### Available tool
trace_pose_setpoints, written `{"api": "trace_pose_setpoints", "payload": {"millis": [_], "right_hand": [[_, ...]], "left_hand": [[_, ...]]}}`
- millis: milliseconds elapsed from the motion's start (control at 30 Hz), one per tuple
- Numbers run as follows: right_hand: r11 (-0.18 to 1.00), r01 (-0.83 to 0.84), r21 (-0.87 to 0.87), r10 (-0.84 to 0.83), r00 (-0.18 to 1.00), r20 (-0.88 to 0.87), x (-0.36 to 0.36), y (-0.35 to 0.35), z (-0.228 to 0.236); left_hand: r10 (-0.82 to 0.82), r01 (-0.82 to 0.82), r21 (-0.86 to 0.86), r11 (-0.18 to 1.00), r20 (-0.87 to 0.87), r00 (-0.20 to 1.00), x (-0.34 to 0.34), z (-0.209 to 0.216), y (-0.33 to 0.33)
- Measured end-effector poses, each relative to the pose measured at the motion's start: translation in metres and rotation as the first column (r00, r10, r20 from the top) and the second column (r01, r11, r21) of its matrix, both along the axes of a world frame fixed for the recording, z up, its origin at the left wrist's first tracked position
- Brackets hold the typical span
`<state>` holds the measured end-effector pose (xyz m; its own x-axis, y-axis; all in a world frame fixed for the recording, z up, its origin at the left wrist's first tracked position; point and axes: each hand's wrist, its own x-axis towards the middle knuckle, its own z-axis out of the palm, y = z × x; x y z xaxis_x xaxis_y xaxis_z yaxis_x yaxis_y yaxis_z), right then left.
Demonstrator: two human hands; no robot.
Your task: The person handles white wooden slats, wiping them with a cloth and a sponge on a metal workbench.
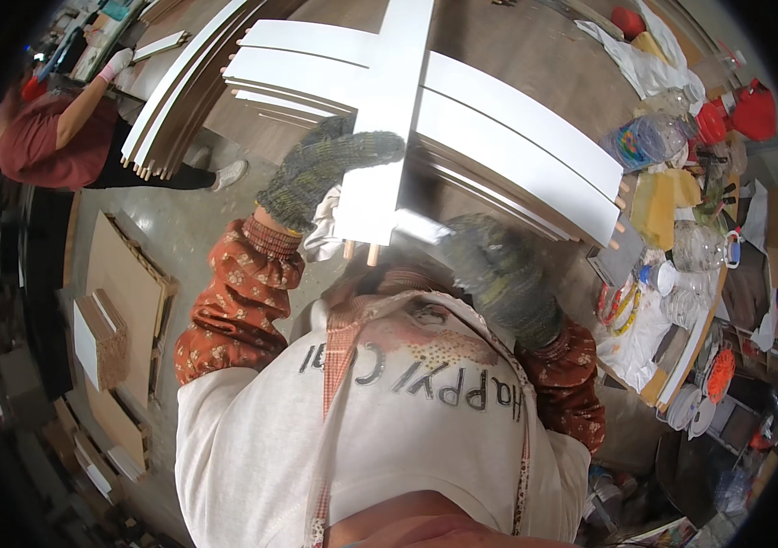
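A long white board (380,110) with wooden dowels (372,255) in its near end lies across a stack of white boards (521,137). My left hand (330,169), in a dark grey-green knitted glove, is closed round the board's left edge, a finger lying over its top face. A crumpled whitish cloth (323,224) hangs just below that hand. On the right of the board's end, my right hand (499,274) in a matching glove is closed on a flat pale piece (421,226) that reaches the board's edge. Motion blurs both, so the piece's kind is unclear.
More doweled boards (179,100) are stacked at the left. Beyond them, another person in a dark red top (60,137) works with a gloved hand. Plastic bottles (649,142), a yellow sponge-like block (652,215) and bags crowd the right side. Wooden panels (120,292) lie on the left floor.
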<state>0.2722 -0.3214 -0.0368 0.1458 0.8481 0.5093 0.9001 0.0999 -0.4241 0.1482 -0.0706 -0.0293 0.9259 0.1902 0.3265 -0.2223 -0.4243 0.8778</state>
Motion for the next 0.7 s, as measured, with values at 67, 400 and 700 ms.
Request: {"api": "trace_pose_setpoints", "payload": {"millis": [67, 400, 700], "right_hand": [[0.997, 0.007, -0.072, -0.019, 0.986, -0.164, 0.0, 0.001, 0.001], [0.997, -0.003, -0.078, -0.036, 0.87, -0.491, -0.004, 0.009, 0.021], [1.0, -0.001, -0.025, -0.003, 0.986, -0.164, 0.003, 0.009, 0.002]], "left_hand": [[-0.012, 0.008, 0.205, 0.979, 0.019, 1.0, 0.0, 0.001, 0.004], [-0.041, 0.019, -0.531, 0.847, -0.029, 0.999, -0.011, -0.035, 0.014], [-0.026, 0.006, -0.137, 0.991, -0.151, 0.988, 0.011, -0.012, 0.012]]}}
